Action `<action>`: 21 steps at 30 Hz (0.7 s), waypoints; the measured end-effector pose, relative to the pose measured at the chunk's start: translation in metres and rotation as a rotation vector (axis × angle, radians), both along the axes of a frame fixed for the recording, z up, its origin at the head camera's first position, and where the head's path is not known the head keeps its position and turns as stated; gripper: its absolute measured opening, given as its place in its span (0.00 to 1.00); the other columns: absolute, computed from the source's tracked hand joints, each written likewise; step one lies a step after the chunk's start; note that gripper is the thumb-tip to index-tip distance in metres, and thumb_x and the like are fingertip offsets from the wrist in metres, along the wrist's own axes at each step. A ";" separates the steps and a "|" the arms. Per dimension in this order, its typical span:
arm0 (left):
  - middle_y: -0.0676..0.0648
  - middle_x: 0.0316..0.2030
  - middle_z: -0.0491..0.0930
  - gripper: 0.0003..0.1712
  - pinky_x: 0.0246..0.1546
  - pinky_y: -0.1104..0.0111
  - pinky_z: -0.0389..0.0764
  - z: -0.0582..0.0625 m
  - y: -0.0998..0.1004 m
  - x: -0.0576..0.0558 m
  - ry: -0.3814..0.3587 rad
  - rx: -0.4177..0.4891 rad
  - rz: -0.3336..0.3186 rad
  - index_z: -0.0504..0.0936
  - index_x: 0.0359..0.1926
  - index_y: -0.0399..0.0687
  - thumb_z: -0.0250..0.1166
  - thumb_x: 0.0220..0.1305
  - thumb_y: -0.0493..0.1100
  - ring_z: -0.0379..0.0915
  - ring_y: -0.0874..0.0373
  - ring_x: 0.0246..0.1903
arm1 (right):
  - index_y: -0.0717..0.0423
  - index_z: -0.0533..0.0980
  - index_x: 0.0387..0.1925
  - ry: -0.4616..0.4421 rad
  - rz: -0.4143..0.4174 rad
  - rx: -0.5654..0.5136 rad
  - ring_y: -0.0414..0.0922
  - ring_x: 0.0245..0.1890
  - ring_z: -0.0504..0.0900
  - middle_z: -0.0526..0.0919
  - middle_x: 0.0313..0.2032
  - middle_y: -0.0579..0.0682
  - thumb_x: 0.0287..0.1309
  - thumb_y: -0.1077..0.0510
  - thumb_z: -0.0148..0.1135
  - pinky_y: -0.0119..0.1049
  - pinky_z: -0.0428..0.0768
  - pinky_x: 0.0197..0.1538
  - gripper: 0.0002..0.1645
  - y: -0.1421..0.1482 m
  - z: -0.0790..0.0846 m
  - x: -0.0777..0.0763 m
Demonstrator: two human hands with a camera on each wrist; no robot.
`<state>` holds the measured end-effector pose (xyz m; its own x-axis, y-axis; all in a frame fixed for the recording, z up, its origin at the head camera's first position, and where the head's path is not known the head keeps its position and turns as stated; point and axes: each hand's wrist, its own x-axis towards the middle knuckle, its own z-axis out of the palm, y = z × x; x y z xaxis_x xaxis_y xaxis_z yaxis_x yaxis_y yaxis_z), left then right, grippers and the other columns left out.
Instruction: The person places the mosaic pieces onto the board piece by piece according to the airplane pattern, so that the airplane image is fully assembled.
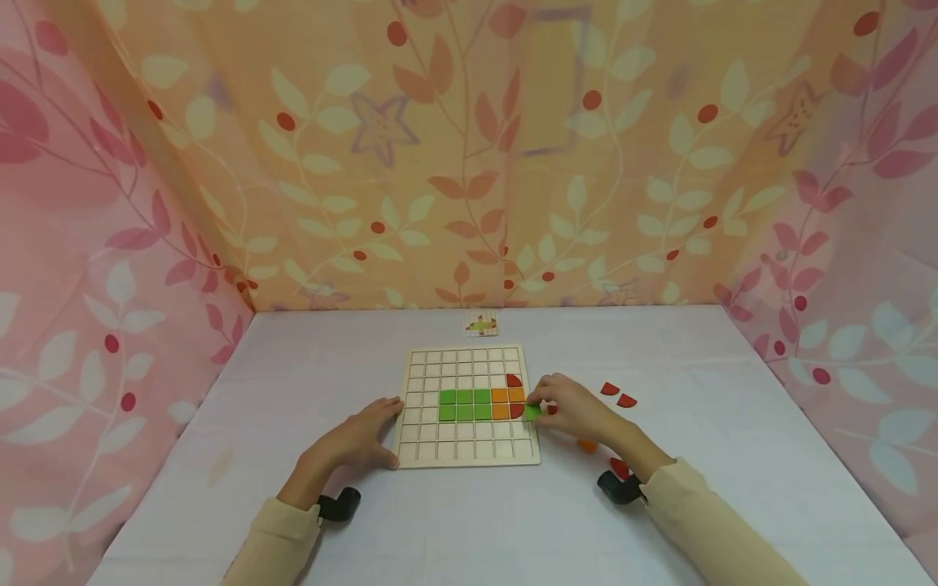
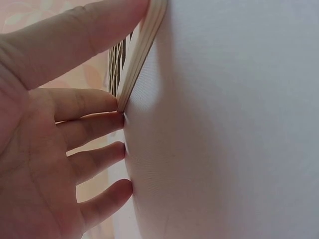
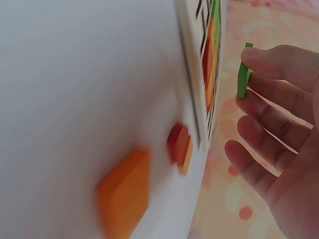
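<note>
Right of centre in the frame, the right hand [image 1: 570, 404] is pinching a thin, flat green tile [image 1: 533, 413] between thumb and fingers, and that tile is showing over the right edge of a square, pale wooden grid board [image 1: 465, 449]. Over on the left, the left hand [image 1: 364, 433] is resting against the board's left edge, fingers extended and unclenched, the thumb touching near the lower-left corner. On the board, 6 green square tiles [image 1: 465, 404] are sitting in 2 rows, with 3 orange square tiles [image 1: 500, 396] adjoining on their right and 2 red curved tiles [image 1: 514, 381] lying beside those. Right of the right hand, 2 loose red fan-shaped tiles [image 1: 626, 400] are lying on the white-covered table [image 1: 469, 529]. A small printed card [image 1: 481, 325] is lying above the board.
</note>
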<state>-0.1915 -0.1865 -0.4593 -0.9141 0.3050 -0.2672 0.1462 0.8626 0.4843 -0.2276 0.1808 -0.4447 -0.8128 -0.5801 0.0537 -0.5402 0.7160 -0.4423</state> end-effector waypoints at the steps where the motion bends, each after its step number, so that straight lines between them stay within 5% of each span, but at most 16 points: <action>1: 0.40 0.74 0.58 0.55 0.70 0.43 0.56 0.000 0.000 0.000 0.005 0.002 -0.003 0.62 0.72 0.40 0.79 0.44 0.43 0.48 0.40 0.74 | 0.52 0.85 0.42 0.006 0.014 -0.002 0.42 0.39 0.73 0.80 0.36 0.42 0.53 0.55 0.71 0.32 0.76 0.42 0.14 -0.004 0.001 -0.002; 21: 0.39 0.74 0.58 0.55 0.71 0.43 0.56 0.002 0.000 0.000 -0.003 0.007 -0.009 0.61 0.72 0.38 0.79 0.44 0.42 0.48 0.40 0.74 | 0.55 0.85 0.42 0.071 0.173 0.020 0.43 0.40 0.75 0.82 0.38 0.47 0.54 0.55 0.70 0.37 0.77 0.47 0.14 -0.073 0.002 -0.031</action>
